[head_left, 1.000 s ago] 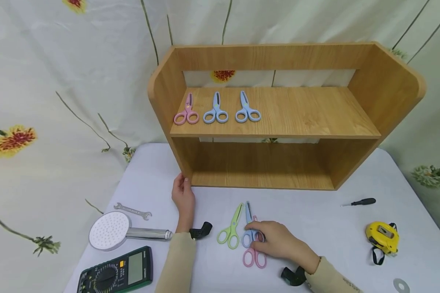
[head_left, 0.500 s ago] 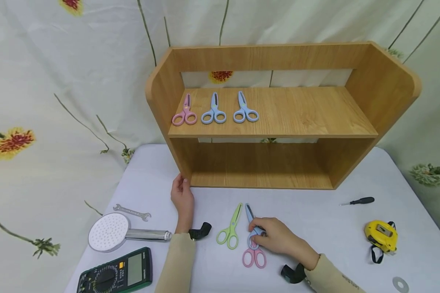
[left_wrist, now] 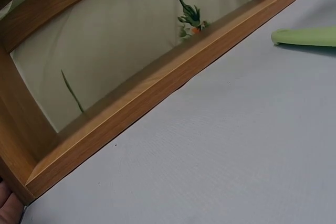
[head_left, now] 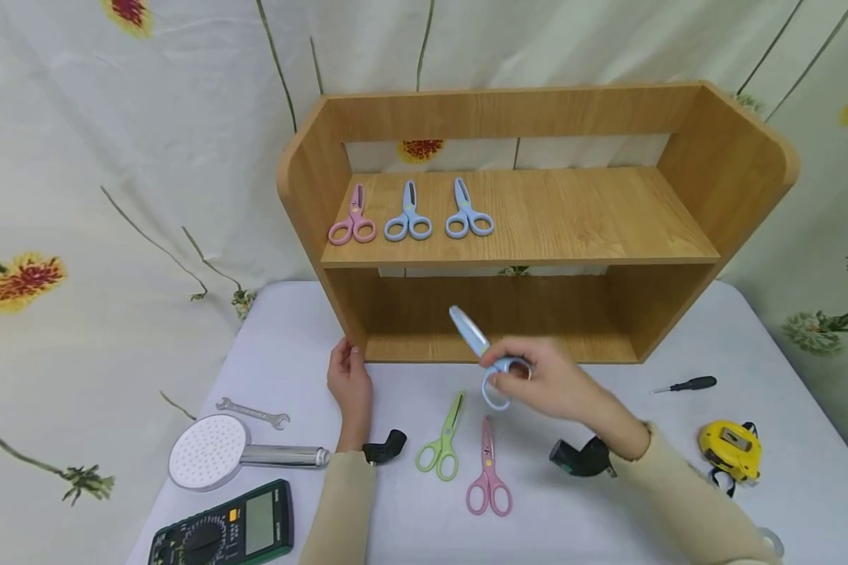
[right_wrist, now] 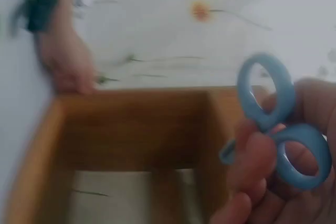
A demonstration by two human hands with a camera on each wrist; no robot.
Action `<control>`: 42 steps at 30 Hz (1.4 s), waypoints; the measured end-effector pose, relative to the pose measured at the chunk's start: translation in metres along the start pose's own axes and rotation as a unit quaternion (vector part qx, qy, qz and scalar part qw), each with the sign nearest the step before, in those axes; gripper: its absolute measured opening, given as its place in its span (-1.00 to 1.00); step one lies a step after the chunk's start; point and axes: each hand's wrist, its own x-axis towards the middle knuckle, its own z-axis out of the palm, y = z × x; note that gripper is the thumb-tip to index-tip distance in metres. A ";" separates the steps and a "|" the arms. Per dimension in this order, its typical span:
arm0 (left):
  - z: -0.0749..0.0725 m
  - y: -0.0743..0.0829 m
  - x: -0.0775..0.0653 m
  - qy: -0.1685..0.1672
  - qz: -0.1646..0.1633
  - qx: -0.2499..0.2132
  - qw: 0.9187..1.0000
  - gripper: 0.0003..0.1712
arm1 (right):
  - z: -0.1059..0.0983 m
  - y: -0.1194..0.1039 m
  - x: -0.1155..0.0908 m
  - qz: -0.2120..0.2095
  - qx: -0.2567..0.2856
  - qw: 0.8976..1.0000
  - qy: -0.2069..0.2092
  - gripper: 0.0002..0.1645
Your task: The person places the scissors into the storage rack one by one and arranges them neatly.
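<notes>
While the left hand [head_left: 351,386] touches the wooden shelf's [head_left: 593,220] lower left corner, presumably steadying it, I cannot tell whether its fingers grip. Before the shelf's lower compartment, the right hand [head_left: 546,378] pinches blue scissors [head_left: 469,331] by the handles, fingers curled, likely keeping the blades off the palm. One pink pair [head_left: 356,212] and two blue pairs [head_left: 408,209] lie on the shelf's upper board, handles frontward, perhaps for easy grasping. Green scissors [head_left: 448,435] and pink scissors [head_left: 488,457] lie on the desk [head_left: 424,534] before the shelf.

I have my right hand [head_left: 547,378] out there in a pinch, right forearm [head_left: 685,494] slanting back and rightward from that grip, my left hand [head_left: 350,386] well to its left, left forearm [head_left: 342,502] nearly straight.
</notes>
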 end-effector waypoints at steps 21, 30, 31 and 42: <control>0.003 -0.004 -0.002 0.007 -0.014 0.001 1.000 -0.59 | -0.104 0.000 0.128 0.092 -0.312 0.935 0.141 -0.68; 0.001 -0.002 0.002 0.006 0.001 -0.006 1.000 -0.59 | -0.100 0.000 0.127 0.070 -0.300 0.937 0.163 -0.64; 0.001 -0.002 0.001 0.005 -0.002 -0.004 1.000 -0.59 | -0.100 0.000 0.127 0.069 -0.300 0.937 0.162 -0.63; 0.001 -0.002 0.001 0.002 -0.002 -0.005 1.000 -0.58 | -0.099 -0.001 0.127 0.063 -0.300 0.938 0.164 -0.65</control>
